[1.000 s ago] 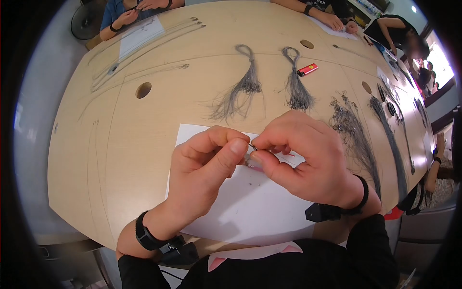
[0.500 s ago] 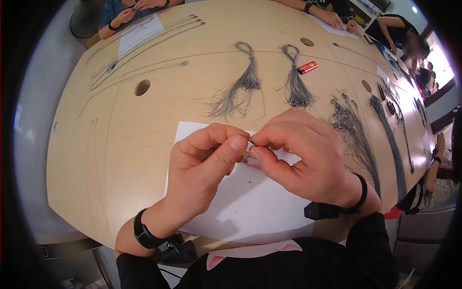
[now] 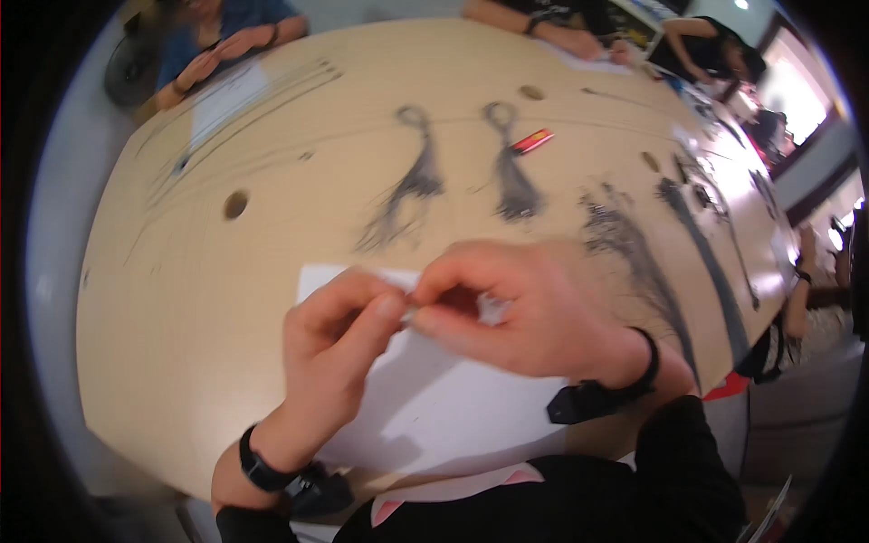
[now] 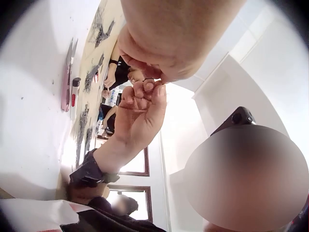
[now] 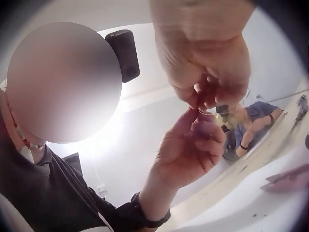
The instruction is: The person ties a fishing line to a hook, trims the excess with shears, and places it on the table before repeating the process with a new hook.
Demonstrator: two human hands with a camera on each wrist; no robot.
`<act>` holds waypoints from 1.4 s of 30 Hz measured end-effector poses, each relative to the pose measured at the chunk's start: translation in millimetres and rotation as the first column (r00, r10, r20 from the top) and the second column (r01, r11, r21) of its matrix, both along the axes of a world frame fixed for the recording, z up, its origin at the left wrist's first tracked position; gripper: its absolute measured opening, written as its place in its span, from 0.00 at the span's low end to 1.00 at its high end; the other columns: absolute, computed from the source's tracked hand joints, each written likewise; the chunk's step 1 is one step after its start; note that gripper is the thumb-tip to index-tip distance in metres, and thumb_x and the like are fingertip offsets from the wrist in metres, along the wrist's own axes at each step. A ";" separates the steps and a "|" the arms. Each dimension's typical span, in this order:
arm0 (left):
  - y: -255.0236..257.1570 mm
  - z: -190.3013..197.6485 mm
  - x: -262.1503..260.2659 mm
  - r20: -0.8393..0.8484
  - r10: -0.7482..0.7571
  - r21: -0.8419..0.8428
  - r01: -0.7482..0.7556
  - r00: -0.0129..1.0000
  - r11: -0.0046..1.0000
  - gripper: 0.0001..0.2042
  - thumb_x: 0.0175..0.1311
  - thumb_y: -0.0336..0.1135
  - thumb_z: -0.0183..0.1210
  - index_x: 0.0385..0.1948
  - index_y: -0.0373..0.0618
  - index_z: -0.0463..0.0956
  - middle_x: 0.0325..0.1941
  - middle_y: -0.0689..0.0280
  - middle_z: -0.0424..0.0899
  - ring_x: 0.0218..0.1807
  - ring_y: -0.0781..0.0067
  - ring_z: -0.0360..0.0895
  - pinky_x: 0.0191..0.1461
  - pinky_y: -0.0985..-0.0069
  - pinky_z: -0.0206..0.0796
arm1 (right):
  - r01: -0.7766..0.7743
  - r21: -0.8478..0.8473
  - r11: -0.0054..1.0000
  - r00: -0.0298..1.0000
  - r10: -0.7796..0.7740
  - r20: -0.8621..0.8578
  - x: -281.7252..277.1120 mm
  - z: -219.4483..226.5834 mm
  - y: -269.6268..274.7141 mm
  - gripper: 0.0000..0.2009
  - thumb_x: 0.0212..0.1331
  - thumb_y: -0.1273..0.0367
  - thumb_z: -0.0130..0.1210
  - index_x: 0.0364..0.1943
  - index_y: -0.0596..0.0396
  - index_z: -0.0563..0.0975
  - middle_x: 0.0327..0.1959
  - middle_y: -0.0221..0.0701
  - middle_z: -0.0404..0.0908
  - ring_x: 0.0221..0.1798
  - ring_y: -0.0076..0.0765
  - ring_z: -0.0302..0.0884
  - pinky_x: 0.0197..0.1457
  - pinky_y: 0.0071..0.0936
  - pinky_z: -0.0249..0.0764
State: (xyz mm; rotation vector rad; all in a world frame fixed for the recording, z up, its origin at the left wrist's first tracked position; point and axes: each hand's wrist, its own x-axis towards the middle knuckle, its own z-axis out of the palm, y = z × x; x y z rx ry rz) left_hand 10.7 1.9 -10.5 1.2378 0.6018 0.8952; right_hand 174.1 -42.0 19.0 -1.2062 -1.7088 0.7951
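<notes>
Over the white paper, my left hand and right hand meet fingertip to fingertip. Each pinches between thumb and index finger at a thin strand, seen as a fine pale curve in the right wrist view. Fingers hide most of it, and I cannot tell what is fastened to it. On the paper beneath lies a pink pointed tool, beside a slim item with a red patch.
Two looped bundles of grey strands lie ahead, with a red lighter by the right one. More strand bundles spread at the right. Long strands lie at far left. Other people sit across the table.
The whole head view has shifted and blurred, the table things now sitting further left. Both hands appear lower and further left, still pinched together.
</notes>
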 end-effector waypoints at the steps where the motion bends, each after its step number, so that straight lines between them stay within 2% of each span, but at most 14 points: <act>1: -0.3 0.4 1.5 0.006 0.007 0.010 -0.007 1.000 1.000 0.03 0.54 0.28 0.51 0.26 0.39 0.72 0.23 0.71 0.71 0.23 0.87 0.62 0.25 0.89 0.54 | 0.042 0.020 0.999 0.999 -0.042 0.033 2.6 0.8 0.0 0.04 0.45 0.74 0.53 0.25 0.58 0.72 0.21 0.27 0.71 0.20 0.19 0.66 0.24 0.14 0.63; 3: -3.2 -1.1 4.5 0.020 -0.007 0.026 0.006 1.000 1.000 0.03 0.53 0.27 0.51 0.25 0.38 0.71 0.23 0.71 0.71 0.22 0.86 0.62 0.25 0.89 0.55 | -0.038 0.023 0.999 0.998 0.039 -0.058 1.8 -4.6 -0.5 0.04 0.45 0.73 0.53 0.25 0.58 0.72 0.20 0.27 0.70 0.21 0.19 0.67 0.23 0.14 0.63; 9: -2.2 -3.9 4.9 0.038 0.026 0.064 -0.028 0.999 0.998 0.02 0.53 0.26 0.51 0.25 0.37 0.71 0.25 0.69 0.70 0.23 0.84 0.63 0.25 0.88 0.56 | -0.046 0.042 0.998 0.994 0.050 -0.100 2.2 -6.3 -2.8 0.04 0.47 0.72 0.52 0.25 0.58 0.71 0.20 0.27 0.70 0.21 0.20 0.65 0.23 0.17 0.63; 11: -2.5 -5.7 4.5 0.037 0.027 0.154 -0.033 0.999 0.987 0.03 0.55 0.29 0.50 0.26 0.40 0.71 0.25 0.71 0.68 0.22 0.84 0.61 0.23 0.87 0.52 | -0.082 0.033 0.996 0.988 0.086 -0.127 0.6 -7.4 -1.1 0.05 0.47 0.71 0.52 0.25 0.58 0.72 0.20 0.27 0.70 0.20 0.19 0.64 0.23 0.17 0.62; 14: -0.4 -5.5 0.0 0.079 -0.030 0.103 0.021 0.996 0.994 0.02 0.53 0.23 0.51 0.27 0.39 0.72 0.28 0.68 0.69 0.26 0.83 0.65 0.26 0.88 0.57 | -0.103 -0.036 0.994 0.987 0.098 -0.126 2.6 -7.0 0.1 0.05 0.48 0.71 0.51 0.26 0.58 0.72 0.20 0.26 0.70 0.20 0.18 0.63 0.24 0.16 0.61; 16: -1.2 -2.8 0.0 0.077 -0.015 0.095 0.007 0.997 0.995 0.02 0.53 0.24 0.50 0.27 0.38 0.72 0.28 0.68 0.69 0.27 0.83 0.66 0.27 0.88 0.57 | -0.134 -0.158 0.978 0.971 0.097 -0.218 3.0 -6.3 0.0 0.04 0.48 0.71 0.52 0.26 0.57 0.72 0.20 0.24 0.71 0.21 0.16 0.62 0.25 0.15 0.60; 20: 0.5 -2.9 0.9 0.093 -0.030 0.145 0.016 0.995 0.989 0.02 0.53 0.23 0.50 0.27 0.37 0.71 0.29 0.68 0.70 0.29 0.83 0.66 0.29 0.88 0.57 | -0.115 -0.144 0.983 0.977 0.086 -0.194 0.3 -5.0 -1.5 0.04 0.48 0.71 0.52 0.26 0.57 0.72 0.21 0.23 0.71 0.22 0.16 0.62 0.25 0.15 0.60; 22: -0.9 -4.4 -1.3 0.079 -0.003 0.150 -0.009 0.997 0.989 0.02 0.53 0.23 0.50 0.27 0.37 0.71 0.29 0.68 0.70 0.29 0.83 0.66 0.30 0.88 0.57 | -0.044 -0.103 0.994 0.983 0.025 -0.179 -1.7 -2.3 -1.9 0.05 0.47 0.71 0.51 0.24 0.60 0.71 0.18 0.29 0.71 0.20 0.19 0.63 0.23 0.17 0.62; 23: -1.1 -5.7 -1.2 0.081 -0.010 0.163 -0.003 0.997 0.987 0.02 0.53 0.23 0.50 0.27 0.37 0.71 0.29 0.68 0.70 0.30 0.84 0.66 0.32 0.88 0.57 | -0.067 -0.089 0.994 0.981 0.049 -0.186 -1.9 -1.3 -1.9 0.05 0.47 0.71 0.51 0.24 0.60 0.71 0.18 0.29 0.71 0.20 0.19 0.63 0.23 0.17 0.62; 25: -0.2 -4.3 -1.6 0.065 -0.034 0.199 0.020 0.997 0.980 0.02 0.53 0.22 0.50 0.28 0.37 0.71 0.30 0.68 0.70 0.32 0.84 0.66 0.36 0.88 0.57 | -0.051 -0.062 0.997 0.994 0.045 -0.095 -0.3 0.0 -2.8 0.05 0.47 0.72 0.51 0.24 0.60 0.71 0.18 0.29 0.71 0.21 0.19 0.64 0.23 0.16 0.62; 33: -2.9 -2.1 -1.7 0.035 -0.036 0.209 0.028 0.999 0.977 0.03 0.54 0.23 0.50 0.28 0.37 0.72 0.31 0.68 0.70 0.33 0.83 0.67 0.36 0.87 0.58 | -0.093 -0.058 0.994 0.993 0.089 -0.074 -0.1 -3.9 -1.7 0.05 0.48 0.72 0.50 0.25 0.60 0.71 0.21 0.29 0.71 0.21 0.19 0.64 0.23 0.16 0.62; 35: -2.6 -2.4 -3.4 0.033 -0.036 0.214 0.028 0.999 0.976 0.03 0.54 0.23 0.50 0.28 0.37 0.72 0.31 0.68 0.70 0.33 0.83 0.67 0.36 0.87 0.58 | -0.103 -0.105 0.989 0.979 0.082 -0.187 -1.1 -4.7 -3.0 0.05 0.48 0.71 0.51 0.26 0.60 0.71 0.21 0.28 0.71 0.21 0.18 0.64 0.23 0.15 0.62; 40: -1.1 -3.5 -0.9 0.048 -0.054 0.226 0.042 0.997 0.973 0.04 0.54 0.23 0.50 0.30 0.37 0.72 0.32 0.67 0.71 0.34 0.83 0.68 0.36 0.86 0.60 | -0.079 -0.067 0.995 0.989 0.070 -0.130 -0.3 0.7 -3.5 0.06 0.49 0.71 0.51 0.27 0.60 0.72 0.21 0.28 0.71 0.22 0.17 0.64 0.24 0.15 0.62; 42: -6.7 0.0 2.5 0.131 -0.004 0.121 -0.012 0.991 0.993 0.04 0.53 0.23 0.50 0.31 0.37 0.71 0.31 0.67 0.71 0.32 0.82 0.68 0.33 0.86 0.61 | -0.067 -0.052 0.996 0.991 0.061 -0.119 0.1 0.7 -4.7 0.05 0.49 0.71 0.51 0.27 0.60 0.72 0.21 0.28 0.71 0.22 0.18 0.64 0.24 0.15 0.62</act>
